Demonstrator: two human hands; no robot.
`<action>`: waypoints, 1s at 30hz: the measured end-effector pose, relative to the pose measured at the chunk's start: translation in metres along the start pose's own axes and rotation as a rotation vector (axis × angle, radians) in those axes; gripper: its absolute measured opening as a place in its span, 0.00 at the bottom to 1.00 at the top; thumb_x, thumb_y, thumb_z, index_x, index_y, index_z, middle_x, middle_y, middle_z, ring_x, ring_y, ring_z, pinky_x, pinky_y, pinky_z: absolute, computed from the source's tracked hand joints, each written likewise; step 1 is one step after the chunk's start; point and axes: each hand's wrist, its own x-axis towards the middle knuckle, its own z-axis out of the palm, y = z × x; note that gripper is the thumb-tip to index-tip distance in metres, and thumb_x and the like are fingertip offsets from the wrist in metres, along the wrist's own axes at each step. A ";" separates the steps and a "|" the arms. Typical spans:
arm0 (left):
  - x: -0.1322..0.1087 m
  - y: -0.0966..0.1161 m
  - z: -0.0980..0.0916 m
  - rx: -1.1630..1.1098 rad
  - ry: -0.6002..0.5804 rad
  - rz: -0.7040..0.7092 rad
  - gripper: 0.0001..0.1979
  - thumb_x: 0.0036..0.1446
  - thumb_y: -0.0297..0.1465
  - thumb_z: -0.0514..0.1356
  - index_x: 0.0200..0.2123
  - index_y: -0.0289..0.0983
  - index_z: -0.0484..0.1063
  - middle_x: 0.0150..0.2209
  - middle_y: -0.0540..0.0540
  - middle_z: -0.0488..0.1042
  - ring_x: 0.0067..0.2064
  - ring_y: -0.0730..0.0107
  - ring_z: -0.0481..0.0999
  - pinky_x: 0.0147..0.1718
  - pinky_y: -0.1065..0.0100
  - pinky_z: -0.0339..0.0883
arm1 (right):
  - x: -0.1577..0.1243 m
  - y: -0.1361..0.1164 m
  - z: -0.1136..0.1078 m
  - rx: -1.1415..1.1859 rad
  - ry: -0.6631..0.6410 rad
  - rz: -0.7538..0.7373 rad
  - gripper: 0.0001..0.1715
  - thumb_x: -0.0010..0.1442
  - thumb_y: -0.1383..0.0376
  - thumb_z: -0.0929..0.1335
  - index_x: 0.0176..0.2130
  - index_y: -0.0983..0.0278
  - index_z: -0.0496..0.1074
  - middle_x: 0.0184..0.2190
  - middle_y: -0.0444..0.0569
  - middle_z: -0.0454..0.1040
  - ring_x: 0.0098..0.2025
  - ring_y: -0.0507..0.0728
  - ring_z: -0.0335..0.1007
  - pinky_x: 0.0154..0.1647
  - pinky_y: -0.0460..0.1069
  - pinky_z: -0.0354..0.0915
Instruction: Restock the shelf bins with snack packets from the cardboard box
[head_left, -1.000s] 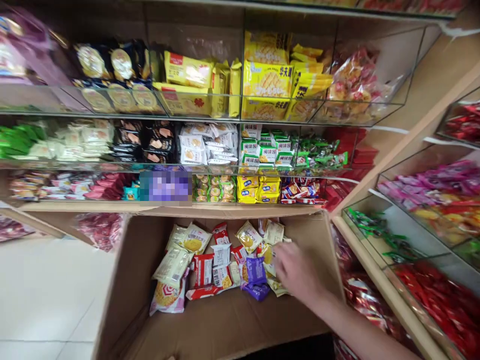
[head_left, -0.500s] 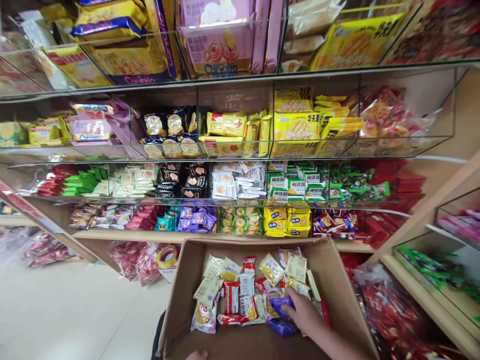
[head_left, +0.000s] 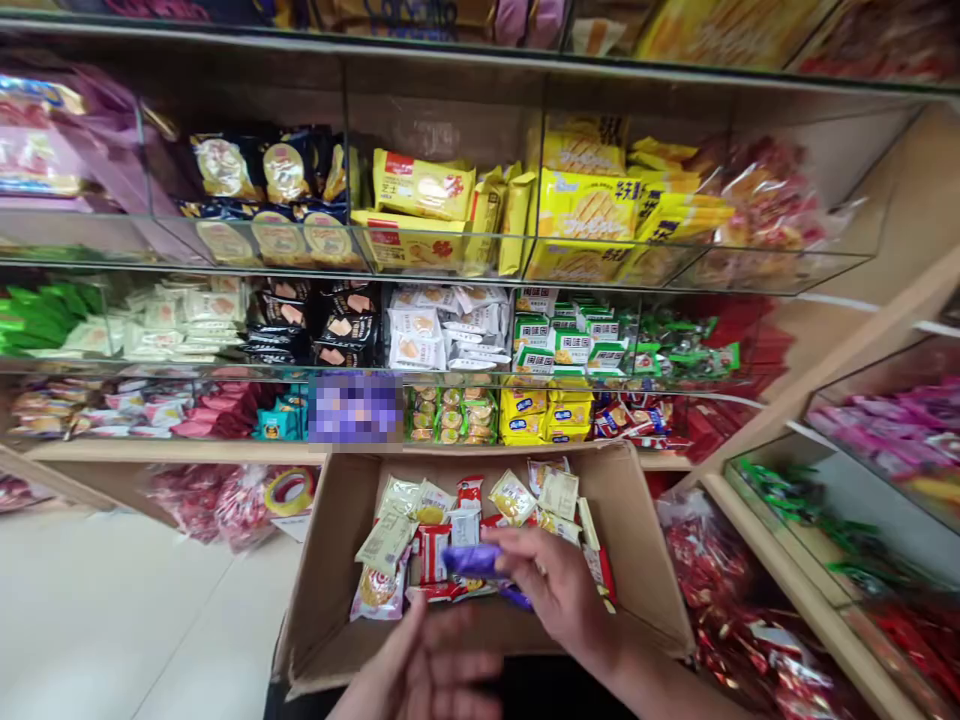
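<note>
My right hand [head_left: 551, 580] is closed on a purple snack packet [head_left: 472, 561], held above the middle of a cardboard box [head_left: 637, 530]. My left hand [head_left: 424, 665] is at the near side of the box, blurred, palm turned up and fingers spread, with nothing in it. Inside the box lie loose wrapped snacks: a cream packet [head_left: 386, 540], a red and white packet [head_left: 434, 553], a round-biscuit packet [head_left: 377, 592] and several others. A second purple packet [head_left: 516, 596] lies partly hidden beneath my right hand.
Glass-fronted shelves of wrapped snacks rise behind the box, with yellow waffle packets [head_left: 585, 205] and green-white packets [head_left: 571, 347] among them. Bags of red packets [head_left: 240, 505] and a tape roll [head_left: 289, 492] sit low on the left. A side shelf [head_left: 795, 560] stands at right.
My right hand has lifted the purple packet from the pile and moved left. My left hand has come up into view, opening. The view has tilted down and shifted.
</note>
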 end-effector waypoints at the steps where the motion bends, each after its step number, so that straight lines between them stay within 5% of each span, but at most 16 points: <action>1: 0.004 0.006 0.012 -0.060 -0.032 0.045 0.28 0.52 0.48 0.54 0.44 0.30 0.70 0.40 0.35 0.76 0.38 0.59 0.76 0.32 0.68 0.67 | -0.003 -0.006 0.002 -0.059 -0.075 -0.169 0.07 0.60 0.63 0.63 0.39 0.58 0.69 0.39 0.47 0.76 0.45 0.55 0.70 0.47 0.52 0.65; 3: 0.011 0.018 0.027 -0.159 0.032 0.232 0.18 0.55 0.41 0.57 0.41 0.32 0.71 0.38 0.39 0.76 0.37 0.63 0.76 0.38 0.66 0.68 | -0.009 -0.014 0.005 -0.160 -0.183 -0.400 0.10 0.58 0.66 0.65 0.41 0.56 0.68 0.45 0.47 0.74 0.51 0.57 0.65 0.52 0.55 0.62; 5: 0.014 0.025 0.030 -0.178 0.157 0.384 0.11 0.54 0.33 0.59 0.40 0.34 0.71 0.39 0.42 0.77 0.39 0.64 0.76 0.42 0.63 0.68 | -0.014 -0.015 0.010 -0.208 -0.171 -0.401 0.12 0.55 0.67 0.67 0.41 0.56 0.68 0.51 0.48 0.69 0.56 0.60 0.59 0.55 0.59 0.59; 9: 0.014 0.027 0.021 -0.123 0.223 0.446 0.19 0.52 0.32 0.61 0.48 0.38 0.66 0.43 0.42 0.75 0.44 0.59 0.75 0.44 0.59 0.68 | -0.012 -0.006 0.022 0.071 0.009 0.135 0.21 0.57 0.60 0.65 0.50 0.59 0.62 0.50 0.55 0.67 0.52 0.60 0.64 0.49 0.56 0.65; 11: 0.015 0.025 0.015 -0.086 0.226 0.457 0.21 0.50 0.33 0.63 0.49 0.39 0.66 0.43 0.43 0.76 0.44 0.59 0.74 0.44 0.60 0.68 | -0.005 -0.002 0.030 0.328 -0.050 0.407 0.24 0.57 0.55 0.64 0.51 0.62 0.61 0.41 0.54 0.72 0.42 0.58 0.70 0.41 0.52 0.68; 14: 0.015 0.023 0.005 0.067 0.273 0.524 0.21 0.46 0.35 0.66 0.44 0.38 0.69 0.41 0.45 0.76 0.42 0.61 0.74 0.43 0.62 0.67 | 0.007 0.000 0.044 0.480 -0.171 0.544 0.19 0.55 0.52 0.66 0.38 0.63 0.67 0.32 0.47 0.73 0.36 0.55 0.71 0.38 0.49 0.66; 18: -0.002 0.033 -0.011 0.343 0.439 0.711 0.22 0.40 0.34 0.69 0.39 0.35 0.71 0.38 0.44 0.78 0.41 0.61 0.74 0.42 0.68 0.68 | 0.028 -0.010 0.057 0.443 -0.286 0.531 0.17 0.52 0.53 0.68 0.34 0.63 0.69 0.30 0.45 0.72 0.33 0.53 0.68 0.35 0.47 0.64; 22: -0.043 0.066 -0.040 0.293 0.587 0.812 0.26 0.36 0.34 0.71 0.40 0.35 0.69 0.33 0.45 0.78 0.33 0.63 0.76 0.32 0.69 0.72 | 0.079 -0.027 0.061 0.264 -0.378 0.400 0.16 0.54 0.53 0.65 0.33 0.64 0.70 0.27 0.44 0.70 0.30 0.52 0.65 0.30 0.45 0.61; 26: -0.069 0.113 -0.098 0.149 0.776 1.020 0.24 0.39 0.33 0.70 0.41 0.37 0.70 0.37 0.48 0.77 0.35 0.73 0.75 0.31 0.77 0.71 | 0.152 -0.018 0.083 -0.132 -0.348 0.140 0.12 0.57 0.60 0.62 0.31 0.64 0.71 0.27 0.45 0.72 0.29 0.52 0.66 0.31 0.46 0.61; 30: -0.053 0.150 -0.160 0.067 0.812 1.064 0.20 0.38 0.32 0.70 0.36 0.35 0.72 0.36 0.48 0.77 0.35 0.75 0.74 0.33 0.78 0.71 | 0.210 0.019 0.137 -0.570 -0.629 -0.087 0.11 0.56 0.69 0.62 0.38 0.66 0.72 0.38 0.52 0.73 0.41 0.56 0.68 0.43 0.49 0.61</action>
